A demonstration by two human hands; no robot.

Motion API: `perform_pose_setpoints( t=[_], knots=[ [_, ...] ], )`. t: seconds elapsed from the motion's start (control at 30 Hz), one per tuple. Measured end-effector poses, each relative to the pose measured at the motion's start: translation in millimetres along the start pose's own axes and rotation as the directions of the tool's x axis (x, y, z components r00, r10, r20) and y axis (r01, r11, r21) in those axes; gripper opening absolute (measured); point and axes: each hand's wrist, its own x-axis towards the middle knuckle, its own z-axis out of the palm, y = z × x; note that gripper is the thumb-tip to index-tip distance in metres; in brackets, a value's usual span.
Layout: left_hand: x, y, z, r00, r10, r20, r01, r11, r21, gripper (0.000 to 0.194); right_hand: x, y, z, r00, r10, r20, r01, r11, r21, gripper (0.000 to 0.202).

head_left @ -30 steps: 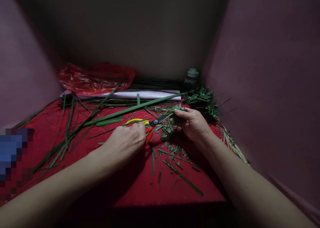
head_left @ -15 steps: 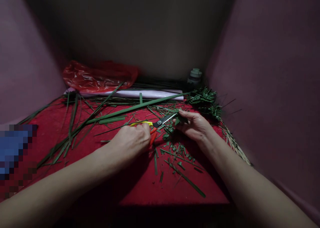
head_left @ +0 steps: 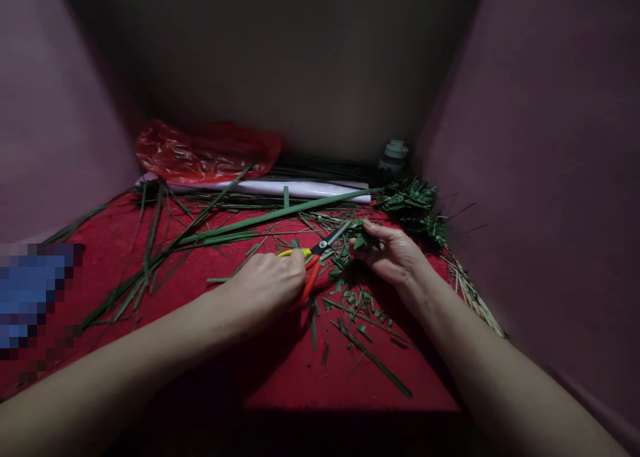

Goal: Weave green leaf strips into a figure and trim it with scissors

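My left hand [head_left: 273, 280] is closed around the yellow and orange handles of a pair of scissors [head_left: 323, 245]. The dark blades point up and to the right and look nearly closed, their tips beside my right hand [head_left: 393, 250]. Pinched in the right hand's fingers is a small folded piece of green leaf [head_left: 367, 241]; its exact shape is partly hidden by the fingers. Below both hands, many green leaf clippings [head_left: 363, 303] lie scattered over the red tabletop [head_left: 280, 383].
Long green leaf strips [head_left: 280, 211] cross the table behind my hands. A red plastic bag [head_left: 205, 153] lies at the back left over a white roll [head_left: 300, 189]. A bottle [head_left: 395, 155] and a bunch of woven green leaves [head_left: 413, 203] stand at the back right. Pinkish walls flank the table.
The scissors' handles have spread slightly and the blades have swung to a steeper upward angle near the leaf piece. The right hand keeps its hold. The whole view has shifted slightly.
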Motion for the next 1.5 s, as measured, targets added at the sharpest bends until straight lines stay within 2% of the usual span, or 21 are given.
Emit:
perform_pose_setpoints(
  t=[0.17,0.33,0.43,0.63,0.73,0.9,1.1,1.3,1.5],
  knots=[
    [-2.2,-3.4,-4.3,0.993,-0.121,-0.005,0.120,0.989,-0.084,0.018,1.2,-2.3,-1.2,0.996,-0.088,0.027,0.087,0.995,0.037,0.007],
    [-5.4,-1.1,-5.9,0.996,-0.087,0.018,0.088,0.987,-0.132,0.020,0.4,-4.3,-1.4,0.989,-0.134,0.060,0.132,0.990,0.045,0.005],
    [-4.9,-0.3,-6.1,0.994,-0.111,0.016,0.112,0.984,-0.140,0.021,0.1,-4.8,-0.5,0.978,-0.185,0.095,0.180,0.982,0.063,0.006],
    [-2.4,0.8,-5.8,0.991,-0.132,-0.008,0.131,0.990,-0.058,0.020,-5.6,-2.8,5.6,0.953,-0.269,0.140,0.269,0.963,0.021,0.010],
    [-2.6,2.3,-6.0,0.990,-0.133,-0.052,0.133,0.991,-0.005,0.026,-7.7,-1.9,7.5,0.950,-0.278,0.143,0.281,0.960,0.003,0.010],
    [-3.3,3.5,-6.4,0.984,-0.139,-0.108,0.148,0.986,0.077,0.022,-7.1,-0.8,7.2,0.953,-0.273,0.128,0.278,0.961,-0.017,0.013],
    [-4.8,3.5,-5.8,0.976,-0.114,-0.184,0.139,0.982,0.131,0.026,-7.7,0.8,6.9,0.951,-0.279,0.136,0.284,0.959,-0.016,0.011],
    [-5.9,2.5,-8.7,0.986,-0.127,-0.109,0.137,0.986,0.090,0.022,-8.1,1.3,5.6,0.951,-0.257,0.171,0.270,0.962,-0.053,0.011],
    [-9.5,-0.5,-12.4,0.989,-0.106,-0.106,0.116,0.989,0.093,0.020,-8.5,1.5,5.9,0.936,-0.274,0.218,0.304,0.946,-0.113,0.015]
  ],
)
